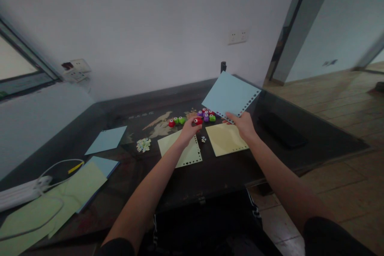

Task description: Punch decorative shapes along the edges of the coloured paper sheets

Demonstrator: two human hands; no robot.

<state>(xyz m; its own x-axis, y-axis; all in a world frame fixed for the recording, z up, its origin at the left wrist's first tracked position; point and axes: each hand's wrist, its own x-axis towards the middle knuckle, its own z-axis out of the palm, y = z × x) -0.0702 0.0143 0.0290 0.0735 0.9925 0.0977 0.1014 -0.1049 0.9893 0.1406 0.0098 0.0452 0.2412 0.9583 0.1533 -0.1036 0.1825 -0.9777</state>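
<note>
Blue paper sheet (pixel 229 94), light and floppy, is pinched at its punched edge by right hand (pixel 243 125); left hand (pixel 189 129) clasps red punch (pixel 198 121).

We have a dark glass-topped table (pixel 315 144) set against the wall, with a pale map-like print showing under the glass. On it lie two yellowish sheets (pixel 226 140) side by side near the middle (both with punched edges), a light blue sheet (pixel 106 140) further left, and a loose stack of green and blue paper (pixel 75 188) at the near left corner. A cluster of small red, green and purple punches (pixel 207 116) sits behind the sheets. A little heap of paper cut-outs (pixel 143 144) lies left of them, and a white power strip (pixel 21 194) with cables rests at the far left.
</note>
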